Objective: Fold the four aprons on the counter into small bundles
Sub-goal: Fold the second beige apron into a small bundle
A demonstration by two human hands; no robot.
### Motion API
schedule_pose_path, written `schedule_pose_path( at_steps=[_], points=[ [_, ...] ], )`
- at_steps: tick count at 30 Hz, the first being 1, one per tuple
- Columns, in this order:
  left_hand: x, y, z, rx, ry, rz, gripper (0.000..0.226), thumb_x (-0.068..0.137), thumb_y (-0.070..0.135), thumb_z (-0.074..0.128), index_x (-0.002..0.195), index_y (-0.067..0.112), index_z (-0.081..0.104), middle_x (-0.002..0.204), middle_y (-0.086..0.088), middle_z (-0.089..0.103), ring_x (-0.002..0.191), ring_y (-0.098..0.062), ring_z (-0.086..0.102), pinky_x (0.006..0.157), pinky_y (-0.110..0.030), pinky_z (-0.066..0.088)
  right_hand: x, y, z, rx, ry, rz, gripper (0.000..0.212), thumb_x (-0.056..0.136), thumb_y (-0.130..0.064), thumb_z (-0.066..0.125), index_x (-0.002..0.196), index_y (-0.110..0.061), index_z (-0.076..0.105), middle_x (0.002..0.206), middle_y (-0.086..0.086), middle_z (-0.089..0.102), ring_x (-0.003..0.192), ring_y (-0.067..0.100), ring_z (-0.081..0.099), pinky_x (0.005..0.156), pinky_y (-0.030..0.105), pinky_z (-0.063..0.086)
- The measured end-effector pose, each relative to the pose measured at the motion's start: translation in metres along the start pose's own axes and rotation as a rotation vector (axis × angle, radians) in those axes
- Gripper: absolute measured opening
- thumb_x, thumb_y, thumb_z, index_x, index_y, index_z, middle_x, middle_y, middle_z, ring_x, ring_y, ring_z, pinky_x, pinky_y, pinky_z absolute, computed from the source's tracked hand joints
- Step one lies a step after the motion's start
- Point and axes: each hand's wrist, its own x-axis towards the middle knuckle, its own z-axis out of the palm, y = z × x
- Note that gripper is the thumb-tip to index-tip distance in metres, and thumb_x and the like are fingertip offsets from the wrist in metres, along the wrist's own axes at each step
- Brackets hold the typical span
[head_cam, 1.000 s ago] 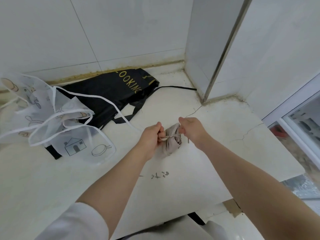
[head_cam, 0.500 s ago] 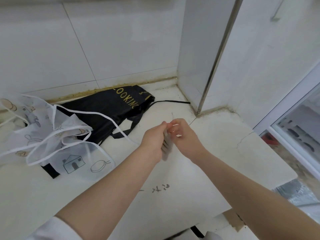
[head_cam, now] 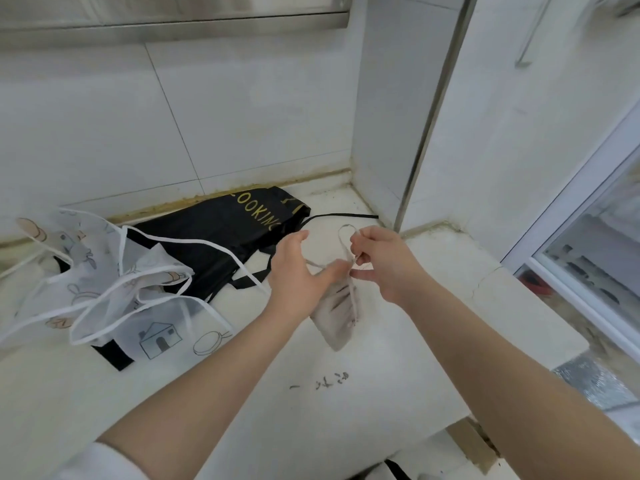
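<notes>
A small beige apron bundle [head_cam: 338, 311] hangs in the air above the white counter [head_cam: 398, 341], held up by its thin strap. My left hand [head_cam: 298, 275] grips the top of the bundle with the strap across its thumb. My right hand [head_cam: 381, 261] pinches the strap, which stands up in a small loop by its fingers. A black apron [head_cam: 214, 244] with gold lettering lies at the back by the wall. Sheer white aprons [head_cam: 104, 292] with cartoon prints and white trim lie heaped on the left, partly over the black one.
Tiled walls close off the back, and a corner post with a metal strip [head_cam: 426, 140] juts in at the back right. The counter's edge [head_cam: 519, 386] runs along the right and front. Small dark marks [head_cam: 322, 381] lie on the counter.
The bundle has risen off the counter and now hangs from my hands. My hands have drawn apart a little with the strap between them. The view has tilted up.
</notes>
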Motion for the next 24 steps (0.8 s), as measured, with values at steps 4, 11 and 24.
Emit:
schedule_pose_path(
  at_steps=[4,11,24],
  points=[
    [-0.005,-0.005,0.000,-0.140,-0.218,-0.099,0.092,0.071,0.039,0.078,0.144,0.021,0.026,0.125,0.006,0.048,0.107,-0.011,0.052,0.085,-0.022,0.041,-0.010,-0.003,0.003,0.101,0.031,-0.013,0.022,0.094,-0.007,0.048,0.074,-0.012,0.050,0.068,0.001,0.047,0.059,0.013,0.041,0.074,0.032,0.045],
    [0.006,-0.006,-0.015,0.290,-0.382,0.201,0.026,0.082,0.020,0.066,0.108,0.017,0.066,0.097,-0.001,0.069,0.084,-0.013,0.059,0.068,-0.014,0.040,-0.028,-0.017,-0.027,-0.715,-0.248,-0.283,0.035,0.093,-0.020,0.054,0.059,-0.018,0.044,0.057,-0.009,0.041,0.053,0.004,0.036,0.055,0.017,0.030],
    [0.026,0.072,0.039,-0.188,-0.394,0.157,0.041,0.071,0.024,0.081,0.105,0.022,0.058,0.095,0.015,0.057,0.074,-0.001,0.051,0.056,-0.010,0.041,-0.006,-0.047,-0.107,0.138,-0.162,-0.338,0.016,0.096,-0.005,0.046,0.092,-0.004,0.061,0.061,-0.004,0.057,0.061,0.010,0.057,0.066,0.024,0.051]
  ],
)
